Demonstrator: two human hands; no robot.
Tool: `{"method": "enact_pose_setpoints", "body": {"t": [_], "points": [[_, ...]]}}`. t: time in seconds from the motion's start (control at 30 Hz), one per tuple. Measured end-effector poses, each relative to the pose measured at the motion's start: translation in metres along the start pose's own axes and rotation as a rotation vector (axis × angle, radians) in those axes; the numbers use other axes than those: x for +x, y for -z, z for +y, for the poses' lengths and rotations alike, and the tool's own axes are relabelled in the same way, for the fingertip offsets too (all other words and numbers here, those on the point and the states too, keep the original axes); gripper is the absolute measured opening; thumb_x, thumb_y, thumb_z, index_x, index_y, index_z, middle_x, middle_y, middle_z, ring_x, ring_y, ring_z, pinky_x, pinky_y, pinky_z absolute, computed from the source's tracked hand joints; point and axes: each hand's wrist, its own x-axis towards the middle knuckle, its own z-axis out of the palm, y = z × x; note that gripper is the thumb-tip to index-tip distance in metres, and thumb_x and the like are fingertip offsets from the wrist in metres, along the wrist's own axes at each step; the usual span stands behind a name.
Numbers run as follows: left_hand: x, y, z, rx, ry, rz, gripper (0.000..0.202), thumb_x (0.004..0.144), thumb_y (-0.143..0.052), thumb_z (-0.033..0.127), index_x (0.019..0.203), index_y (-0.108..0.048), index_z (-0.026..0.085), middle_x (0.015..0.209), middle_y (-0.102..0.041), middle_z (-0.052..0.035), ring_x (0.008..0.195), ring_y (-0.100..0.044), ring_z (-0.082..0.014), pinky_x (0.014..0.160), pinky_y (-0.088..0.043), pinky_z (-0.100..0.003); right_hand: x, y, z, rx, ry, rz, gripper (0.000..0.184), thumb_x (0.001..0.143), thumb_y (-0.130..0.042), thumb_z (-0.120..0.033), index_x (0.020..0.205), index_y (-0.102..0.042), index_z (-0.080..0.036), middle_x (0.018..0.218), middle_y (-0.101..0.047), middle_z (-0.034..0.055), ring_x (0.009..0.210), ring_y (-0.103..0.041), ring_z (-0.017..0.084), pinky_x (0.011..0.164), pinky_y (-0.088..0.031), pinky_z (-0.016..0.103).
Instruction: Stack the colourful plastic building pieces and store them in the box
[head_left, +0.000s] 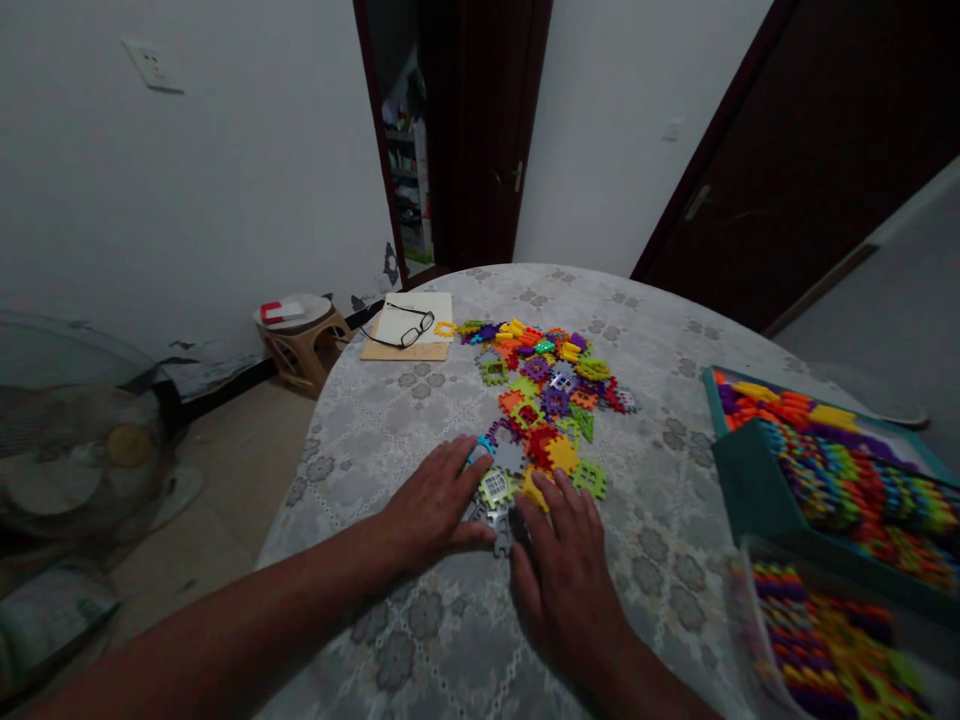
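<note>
A heap of colourful plastic interlocking pieces (544, 385) lies spread across the middle of a round table covered by a pale patterned cloth (420, 420). My left hand (435, 505) rests flat on the cloth at the near end of the heap, fingers stretched out and touching a blue piece and a grey one. Beside it, my right hand (562, 570) lies palm down with its fingers spread over grey and yellow pieces (499, 490). Neither hand grips anything.
A teal box (731, 470) full of coloured pieces and a clear tub (750, 560) with more stand at the right. Black glasses (409, 328) lie on a notebook (431, 305) at the far side. A small stool (304, 345) and a fan (82, 440) stand on the floor left.
</note>
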Motion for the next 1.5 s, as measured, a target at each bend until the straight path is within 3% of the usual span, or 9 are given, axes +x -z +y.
{"method": "enact_pose_setpoints", "body": {"t": [0.2, 0.37, 0.5, 0.6, 0.77, 0.93, 1.07, 1.2, 1.5], "points": [[0.026, -0.015, 0.028, -0.081, -0.132, -0.021, 0.086, 0.096, -0.065, 0.078, 0.159, -0.056, 0.021, 0.164, -0.054, -0.0252, 0.155, -0.05, -0.043, 0.129, -0.042, -0.062, -0.003, -0.007, 0.01, -0.022, -0.043, 0.027, 0.053, 0.099, -0.055, -0.013, 0.151, -0.056, -0.021, 0.169, -0.048, 0.0174, 0.165, -0.031, 0.041, 0.13, -0.03, 0.073], [0.041, 0.004, 0.022, -0.11, -0.156, 0.128, 0.056, 0.108, -0.056, 0.061, 0.151, -0.062, 0.024, 0.158, -0.062, -0.0183, 0.147, -0.06, -0.0325, 0.123, -0.053, -0.05, -0.006, -0.004, 0.009, -0.004, 0.008, 0.009, 0.055, 0.1, -0.058, -0.017, 0.155, -0.057, -0.023, 0.169, -0.05, 0.0147, 0.165, -0.032, 0.04, 0.131, -0.03, 0.072], [0.086, 0.035, -0.016, 0.074, 0.033, 0.372, 0.048, 0.111, -0.052, 0.047, 0.154, -0.057, 0.025, 0.164, -0.054, -0.0172, 0.157, -0.049, -0.0328, 0.131, -0.043, -0.057, -0.006, 0.001, 0.003, 0.025, 0.14, -0.111, 0.059, 0.095, -0.068, -0.024, 0.154, -0.061, -0.032, 0.171, -0.051, 0.0067, 0.165, -0.033, 0.041, 0.133, -0.023, 0.074], [0.136, 0.055, -0.058, 0.234, 0.158, 0.446, 0.057, 0.108, -0.058, 0.049, 0.156, -0.054, 0.018, 0.165, -0.052, -0.0225, 0.158, -0.045, -0.0384, 0.132, -0.038, -0.06, -0.006, -0.003, 0.004, 0.025, 0.166, -0.178, 0.063, 0.091, -0.072, -0.024, 0.152, -0.062, -0.036, 0.168, -0.055, 0.0051, 0.162, -0.038, 0.04, 0.135, -0.017, 0.073], [0.212, 0.071, -0.114, 0.354, 0.441, 0.256, 0.069, 0.109, -0.054, 0.055, 0.164, -0.048, 0.014, 0.171, -0.044, -0.0245, 0.16, -0.04, -0.0397, 0.133, -0.029, -0.054, -0.01, -0.018, 0.017, 0.016, 0.217, -0.113, 0.046, 0.093, -0.073, -0.027, 0.138, -0.067, -0.033, 0.16, -0.063, 0.0039, 0.154, -0.051, 0.034, 0.139, -0.015, 0.061], [0.251, 0.063, -0.147, 0.318, 0.586, 0.138, 0.08, 0.105, -0.047, 0.074, 0.167, -0.047, 0.022, 0.172, -0.044, -0.0225, 0.157, -0.04, -0.0452, 0.126, -0.032, -0.06, -0.016, -0.034, 0.029, -0.049, 0.188, 0.008, 0.019, 0.09, -0.074, -0.027, 0.107, -0.067, -0.029, 0.153, -0.068, 0.0063, 0.152, -0.052, 0.033, 0.141, 0.002, 0.057], [0.263, 0.049, -0.157, 0.282, 0.619, 0.066, 0.082, 0.101, -0.042, 0.083, 0.164, -0.051, 0.032, 0.167, -0.051, -0.0186, 0.151, -0.045, -0.0463, 0.119, -0.036, -0.064, -0.019, -0.041, 0.03, -0.066, 0.155, 0.041, 0.018, 0.086, -0.074, -0.024, 0.101, -0.065, -0.029, 0.151, -0.069, 0.0068, 0.149, -0.055, 0.035, 0.141, -0.002, 0.061], [0.267, 0.043, -0.151, 0.262, 0.585, 0.01, 0.08, 0.099, -0.041, 0.083, 0.159, -0.057, 0.032, 0.157, -0.061, -0.0184, 0.143, -0.052, -0.0469, 0.114, -0.042, -0.064, -0.018, -0.041, 0.029, -0.045, 0.137, 0.039, 0.02, 0.085, -0.074, -0.024, 0.101, -0.064, -0.03, 0.151, -0.069, 0.0061, 0.147, -0.058, 0.037, 0.139, -0.014, 0.063], [0.226, 0.033, -0.093, 0.249, 0.417, -0.019, 0.061, 0.105, -0.045, 0.071, 0.144, -0.071, 0.032, 0.142, -0.073, -0.0127, 0.131, -0.065, -0.0381, 0.105, -0.052, -0.049, -0.014, -0.029, 0.026, 0.045, 0.125, 0.006, 0.037, 0.081, -0.074, -0.016, 0.115, -0.065, -0.028, 0.154, -0.065, 0.0094, 0.149, -0.056, 0.038, 0.132, -0.035, 0.062]]}}
